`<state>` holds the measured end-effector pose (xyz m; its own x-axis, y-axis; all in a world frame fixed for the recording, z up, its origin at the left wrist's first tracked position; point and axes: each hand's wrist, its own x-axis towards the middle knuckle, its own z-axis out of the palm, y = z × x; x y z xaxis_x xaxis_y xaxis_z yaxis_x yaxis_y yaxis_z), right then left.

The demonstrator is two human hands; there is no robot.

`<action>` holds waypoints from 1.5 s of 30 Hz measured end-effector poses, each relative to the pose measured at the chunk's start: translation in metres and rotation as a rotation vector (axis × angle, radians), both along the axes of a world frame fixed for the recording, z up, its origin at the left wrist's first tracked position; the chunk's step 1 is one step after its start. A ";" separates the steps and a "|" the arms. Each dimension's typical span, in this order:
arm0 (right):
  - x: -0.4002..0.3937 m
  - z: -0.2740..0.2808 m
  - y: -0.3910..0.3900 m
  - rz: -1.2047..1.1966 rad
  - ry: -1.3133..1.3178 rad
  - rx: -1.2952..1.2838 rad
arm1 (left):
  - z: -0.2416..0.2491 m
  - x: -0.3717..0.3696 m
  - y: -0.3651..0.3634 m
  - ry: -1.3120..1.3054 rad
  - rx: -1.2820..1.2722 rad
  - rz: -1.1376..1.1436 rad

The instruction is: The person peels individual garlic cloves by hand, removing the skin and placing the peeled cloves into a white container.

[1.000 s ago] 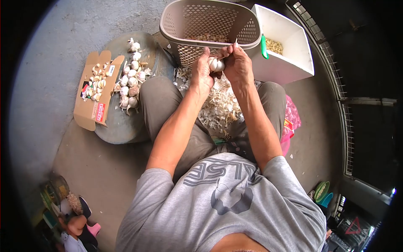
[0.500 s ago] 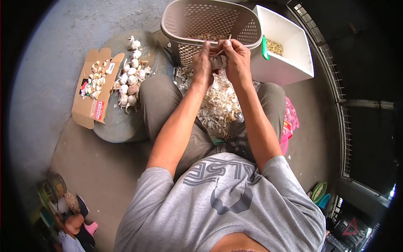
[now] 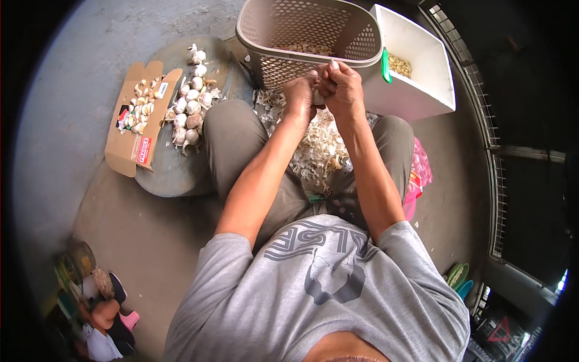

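Observation:
My left hand [image 3: 300, 95] and my right hand [image 3: 344, 89] meet in front of the brown basket [image 3: 283, 69], with fingers curled round a garlic bulb [image 3: 318, 96] that is mostly hidden between them. Below the hands, a heap of garlic skins [image 3: 322, 145] lies between my knees. Whole garlic bulbs [image 3: 193, 107] are lined up on a round stool [image 3: 166, 184] to the left. Beside them, loose cloves [image 3: 143, 108] rest on an opened cardboard box [image 3: 123, 151].
A white foam box [image 3: 416, 93] holding peeled cloves [image 3: 399, 65] stands right of the basket. A green handle [image 3: 386, 65] hangs at the basket's right rim. A pink bag [image 3: 421, 166] lies by my right knee. Another person [image 3: 102, 326] is partly visible at lower left.
My hands have drawn closer together, with the fingers more tightly curled over the bulb. The stalk that stuck up between them no longer shows. The view has shifted slightly.

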<state>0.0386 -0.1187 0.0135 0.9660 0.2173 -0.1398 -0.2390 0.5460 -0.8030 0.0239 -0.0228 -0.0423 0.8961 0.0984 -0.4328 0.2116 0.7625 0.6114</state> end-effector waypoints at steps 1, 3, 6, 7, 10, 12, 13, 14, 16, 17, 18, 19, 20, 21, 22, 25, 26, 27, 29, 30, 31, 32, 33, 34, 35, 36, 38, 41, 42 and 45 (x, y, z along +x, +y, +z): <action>-0.001 0.000 -0.002 -0.005 -0.008 -0.003 | 0.001 -0.002 -0.001 -0.001 -0.025 -0.009; -0.007 0.001 -0.005 -0.010 -0.046 -0.024 | 0.007 -0.008 -0.004 -0.015 -0.037 -0.030; -0.010 0.008 -0.003 -0.015 -0.071 -0.131 | -0.004 -0.001 -0.009 -0.059 -0.164 -0.046; -0.015 0.012 -0.003 0.002 -0.041 -0.084 | -0.046 0.019 -0.011 -0.101 -0.231 -0.072; -0.043 0.014 0.010 0.063 -0.025 -0.169 | -0.011 0.007 0.020 -0.173 0.012 -0.103; -0.043 -0.012 0.011 0.109 -0.117 -0.174 | 0.029 0.004 0.025 0.042 -0.034 -0.102; -0.038 -0.007 0.013 0.015 -0.042 -0.166 | 0.024 -0.011 0.029 -0.097 -0.093 -0.251; -0.029 -0.013 0.007 0.045 -0.051 -0.051 | 0.018 -0.013 0.018 -0.046 -0.116 -0.152; -0.023 -0.008 -0.001 0.134 0.020 0.130 | 0.005 0.000 0.014 0.019 -0.339 -0.098; -0.022 -0.006 -0.008 0.187 0.035 0.184 | 0.000 0.006 0.016 0.045 -0.315 -0.044; -0.023 -0.005 -0.016 0.243 0.047 0.237 | -0.002 0.010 0.022 0.067 -0.291 0.012; -0.021 -0.006 -0.023 0.300 0.061 0.290 | -0.001 0.014 0.026 0.090 -0.267 0.069; -0.018 -0.014 -0.033 0.292 0.063 0.319 | 0.000 0.016 0.027 0.071 -0.227 0.053; -0.015 -0.018 -0.038 0.246 0.055 0.298 | 0.001 0.014 0.027 0.057 -0.188 0.040; -0.012 -0.024 -0.044 0.199 0.050 0.277 | 0.003 0.013 0.027 0.047 -0.148 0.027; -0.005 -0.028 -0.049 0.140 0.054 0.082 | 0.018 0.012 0.025 0.031 -0.125 -0.064; -0.007 -0.024 -0.050 0.089 0.058 -0.035 | 0.022 0.010 0.023 0.028 -0.114 -0.095; -0.002 -0.024 -0.051 0.168 0.007 -0.026 | 0.022 0.011 0.022 -0.030 -0.110 -0.126; 0.000 -0.030 -0.047 0.018 -0.376 -0.629 | 0.023 0.011 0.018 -0.004 -0.039 -0.130; 0.000 -0.023 -0.042 -0.060 -0.566 -0.930 | 0.026 0.010 0.017 0.008 -0.003 -0.129; -0.003 -0.012 -0.040 -0.095 -0.714 -1.135 | 0.025 0.010 0.017 -0.005 -0.005 -0.128; -0.007 0.000 -0.038 -0.159 -0.856 -1.340 | 0.025 0.009 0.017 -0.039 0.012 -0.108; -0.010 0.011 -0.033 -0.033 -0.712 -1.227 | 0.025 0.008 0.017 -0.072 0.030 -0.086; -0.016 0.024 -0.026 0.091 -0.567 -1.110 | 0.024 0.006 0.017 -0.104 0.047 -0.063; -0.027 0.047 -0.016 0.185 -0.529 -1.348 | 0.023 0.006 0.017 -0.171 -0.010 -0.043; -0.030 0.043 -0.011 0.097 -0.755 -1.459 | 0.022 0.006 0.016 -0.237 -0.071 -0.026; -0.024 0.039 -0.011 0.154 -0.619 -1.405 | 0.012 0.009 0.019 -0.236 -0.137 -0.049; -0.020 0.027 -0.011 0.106 -0.761 -1.273 | 0.027 -0.001 0.017 -0.146 -0.118 -0.008; -0.021 0.022 -0.012 0.084 -0.723 -1.211 | 0.023 -0.001 0.018 -0.134 -0.118 0.016; -0.021 0.007 -0.017 0.061 -0.624 -1.015 | 0.018 0.001 0.019 -0.094 -0.128 0.112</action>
<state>0.0172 -0.1360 0.0202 0.9202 0.3267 0.2157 0.3423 -0.4039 -0.8484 0.0254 -0.0036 -0.0241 0.9199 0.1491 -0.3628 0.0677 0.8508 0.5212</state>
